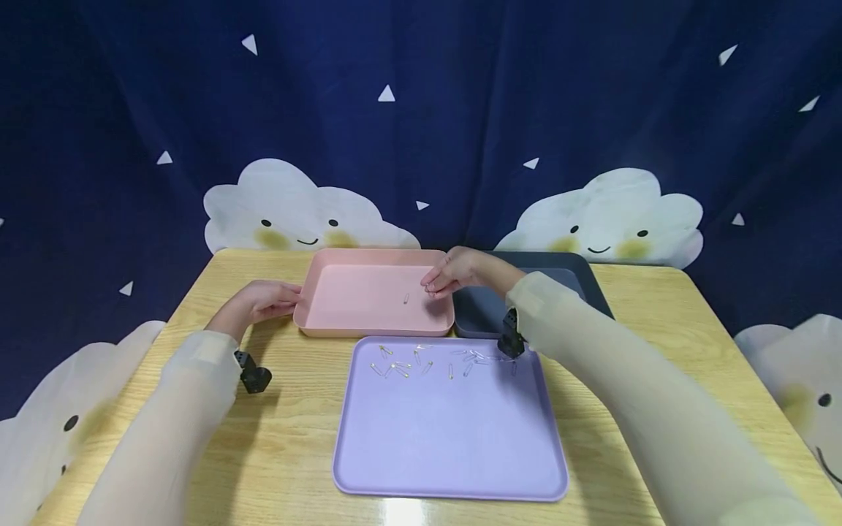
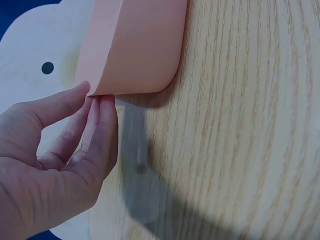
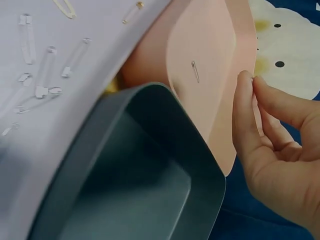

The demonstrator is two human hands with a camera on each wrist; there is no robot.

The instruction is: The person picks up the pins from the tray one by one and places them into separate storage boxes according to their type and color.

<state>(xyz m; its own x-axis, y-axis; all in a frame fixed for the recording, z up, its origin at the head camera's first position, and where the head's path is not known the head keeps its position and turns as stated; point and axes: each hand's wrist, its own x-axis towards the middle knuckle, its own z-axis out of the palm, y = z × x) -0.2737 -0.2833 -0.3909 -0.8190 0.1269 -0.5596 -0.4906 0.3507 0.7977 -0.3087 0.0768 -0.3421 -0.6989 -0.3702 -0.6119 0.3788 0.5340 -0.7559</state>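
Observation:
My left hand (image 1: 266,299) grips the left end of the pink tray (image 1: 368,330), thumb at the rim and fingers against the outer wall. Over that tray's right side, my right hand (image 1: 457,269) pinches thumb and index fingertip together; a tiny shiny bit of a safety pin (image 3: 252,79) shows between them, the rest hidden by the fingers. One silver safety pin (image 3: 195,71) lies on the pink tray's floor. In the lilac tray (image 1: 450,438), gold safety pins (image 1: 401,369) lie toward the far left and silver ones (image 1: 468,370) toward the far right.
A dark grey tray (image 1: 483,310) stands right of the pink one, partly covered by my right forearm. The lilac tray sits in front of both on the wooden table (image 1: 289,431). Behind the table hangs a navy curtain (image 1: 447,109) with clouds.

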